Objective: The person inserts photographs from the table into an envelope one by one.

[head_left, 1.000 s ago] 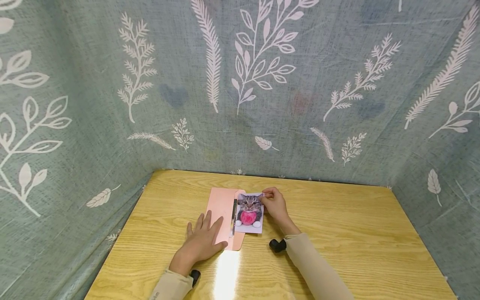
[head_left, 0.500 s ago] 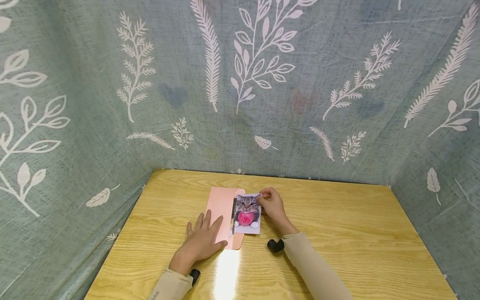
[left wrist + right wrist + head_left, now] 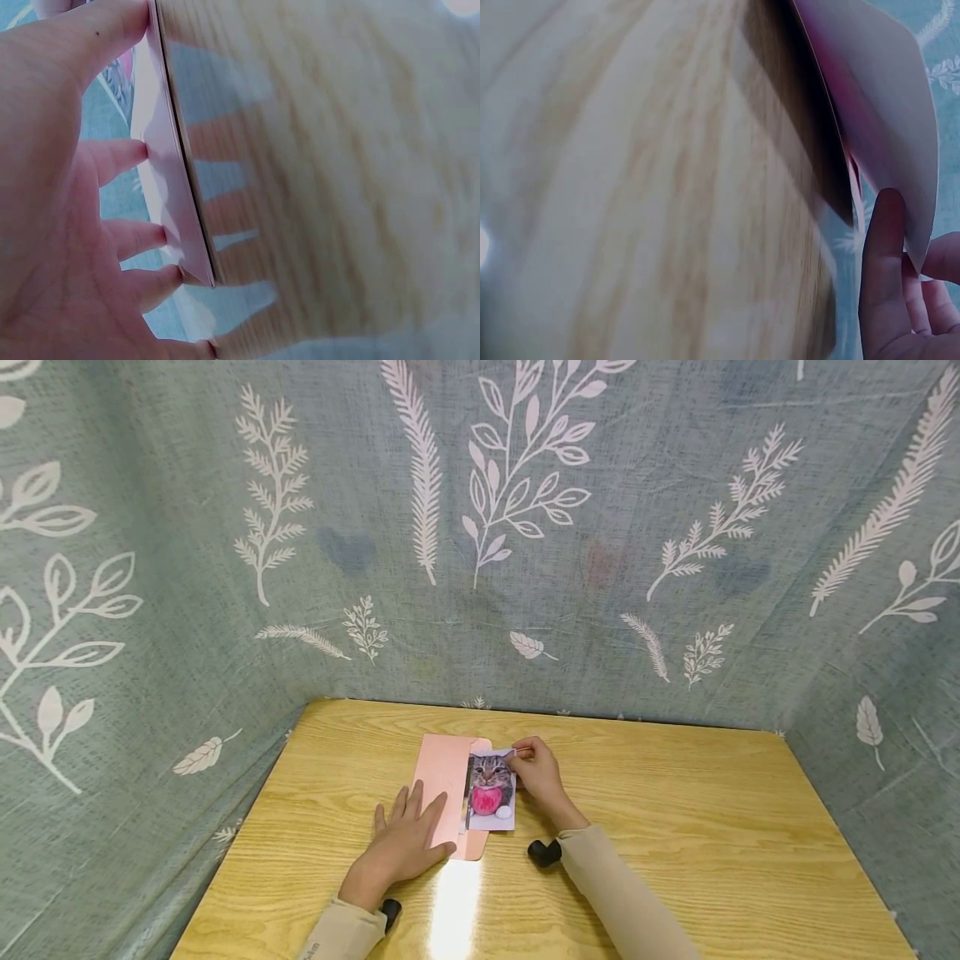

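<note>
A pink envelope [image 3: 438, 768] lies on the table, its flap side facing right. My left hand [image 3: 405, 843] rests on it with fingers spread; in the left wrist view the fingertips touch the envelope [image 3: 169, 180]. A cat picture card [image 3: 491, 789], showing a grey tabby with a pink round shape, lies over the flap, its left edge at the envelope's opening. My right hand [image 3: 542, 777] pinches the card's upper right corner between thumb and fingers. In the right wrist view the card [image 3: 900, 97] is tilted up off the table. A dark strip [image 3: 468, 777] shows at the envelope's mouth.
The wooden table [image 3: 675, 818] reaches to a grey-green leaf-patterned curtain [image 3: 570, 635] at the back and sides. A black wrist device [image 3: 545, 853] sits by the right sleeve, and another [image 3: 391, 912] by the left sleeve.
My right hand has moved left with the cat card, bringing it closer against the envelope's opening. The left hand and the envelope have stayed in place.
</note>
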A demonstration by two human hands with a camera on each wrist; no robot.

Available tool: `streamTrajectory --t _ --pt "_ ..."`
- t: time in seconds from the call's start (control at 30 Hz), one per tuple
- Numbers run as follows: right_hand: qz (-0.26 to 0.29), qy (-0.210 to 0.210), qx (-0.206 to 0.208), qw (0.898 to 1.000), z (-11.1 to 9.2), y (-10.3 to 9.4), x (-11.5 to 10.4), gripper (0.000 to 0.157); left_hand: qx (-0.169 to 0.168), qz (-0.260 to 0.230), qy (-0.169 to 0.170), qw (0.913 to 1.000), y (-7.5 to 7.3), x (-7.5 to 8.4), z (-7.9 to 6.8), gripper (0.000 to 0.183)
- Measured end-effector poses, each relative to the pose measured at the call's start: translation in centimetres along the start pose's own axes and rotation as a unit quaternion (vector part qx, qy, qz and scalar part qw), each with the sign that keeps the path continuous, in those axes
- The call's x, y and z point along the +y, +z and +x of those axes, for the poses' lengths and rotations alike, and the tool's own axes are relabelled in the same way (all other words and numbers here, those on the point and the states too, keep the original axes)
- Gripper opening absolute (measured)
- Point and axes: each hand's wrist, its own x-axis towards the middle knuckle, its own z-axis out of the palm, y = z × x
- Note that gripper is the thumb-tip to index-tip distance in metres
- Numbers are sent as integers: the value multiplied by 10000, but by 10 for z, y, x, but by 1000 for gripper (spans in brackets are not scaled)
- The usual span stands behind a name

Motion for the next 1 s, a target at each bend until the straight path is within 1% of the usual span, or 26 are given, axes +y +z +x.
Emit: streamTrajectory --t 0.33,0.6,1.0 --pt "-158 58 191 9997 0 2 1 22 -24 28 42 10000 4 -2 1 80" --pt "-287 39 395 9988 1 3 1 22 46 18 106 9999 5 -2 0 80" --pt "-89 163 448 9988 1 15 0 19 43 8 69 10000 7 -1 1 81"
